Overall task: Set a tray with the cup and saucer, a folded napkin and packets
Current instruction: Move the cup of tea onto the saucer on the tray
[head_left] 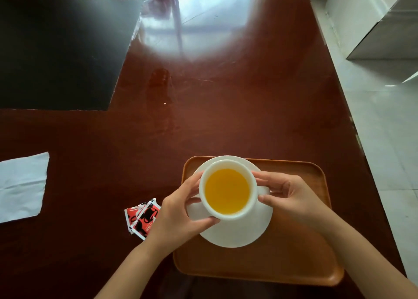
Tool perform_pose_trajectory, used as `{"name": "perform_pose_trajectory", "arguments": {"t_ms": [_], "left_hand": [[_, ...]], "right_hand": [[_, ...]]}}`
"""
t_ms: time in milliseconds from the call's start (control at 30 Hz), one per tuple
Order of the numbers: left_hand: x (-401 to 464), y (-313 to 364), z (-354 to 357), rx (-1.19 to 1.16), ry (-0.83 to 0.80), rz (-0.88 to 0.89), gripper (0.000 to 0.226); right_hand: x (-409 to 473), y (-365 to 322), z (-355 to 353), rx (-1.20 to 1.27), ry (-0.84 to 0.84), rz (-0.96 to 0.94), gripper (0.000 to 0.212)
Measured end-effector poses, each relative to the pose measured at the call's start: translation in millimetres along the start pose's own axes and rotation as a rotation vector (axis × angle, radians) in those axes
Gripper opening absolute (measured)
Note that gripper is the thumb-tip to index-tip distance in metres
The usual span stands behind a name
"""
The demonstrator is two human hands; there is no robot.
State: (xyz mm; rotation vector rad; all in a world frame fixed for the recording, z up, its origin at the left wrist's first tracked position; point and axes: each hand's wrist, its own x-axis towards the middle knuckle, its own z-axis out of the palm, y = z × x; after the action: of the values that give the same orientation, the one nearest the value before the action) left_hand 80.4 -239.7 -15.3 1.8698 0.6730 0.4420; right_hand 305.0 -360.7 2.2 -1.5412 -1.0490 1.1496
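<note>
White cup [227, 191] | clasped between left hand [175, 217], right hand [291, 199] | over saucer [237, 233]

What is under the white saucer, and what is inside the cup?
The saucer lies on the wooden tray. The cup, held by the left hand and right hand, holds yellow-orange liquid. The cup hides the saucer's centre.

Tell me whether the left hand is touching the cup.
Touching. The head view shows the left hand with its fingers wrapped against the white cup's outer wall, thumb under its near edge.
</note>
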Motion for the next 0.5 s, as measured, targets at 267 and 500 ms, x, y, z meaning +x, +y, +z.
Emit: {"name": "perform_pose_trajectory", "arguments": {"t_ms": [267,500], "left_hand": [[-3,0,4,0.031,-0.051,-0.027,0.090],[3,6,-15,0.092,-0.147,-0.049,0.103]], "right_hand": [[-8,4,1,-0.141,0.080,-0.005,0.054],[-24,-5,-3,-0.541,0.254,-0.109,0.035]]}}
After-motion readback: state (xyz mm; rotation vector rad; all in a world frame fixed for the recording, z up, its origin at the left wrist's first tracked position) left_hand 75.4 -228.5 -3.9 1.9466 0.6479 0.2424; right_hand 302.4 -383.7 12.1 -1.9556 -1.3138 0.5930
